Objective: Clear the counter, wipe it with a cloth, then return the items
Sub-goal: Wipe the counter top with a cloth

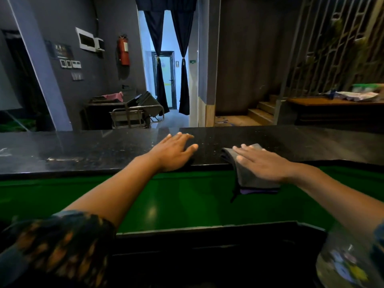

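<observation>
Right hand flat on cloth at counter edge.

The counter is dark polished stone, glossy and speckled with pale flecks. Under the right hand lies a soft, matt grey cloth with a purple layer showing at its hanging edge. Below that hand the green panel looks smooth and shiny. Beyond the counter stands a dull metal trolley.

Restaurant or bar service area: long black speckled stone counter, steel trolley behind, red wall fire extinguisher, dark tied curtains framing corridor.
</observation>
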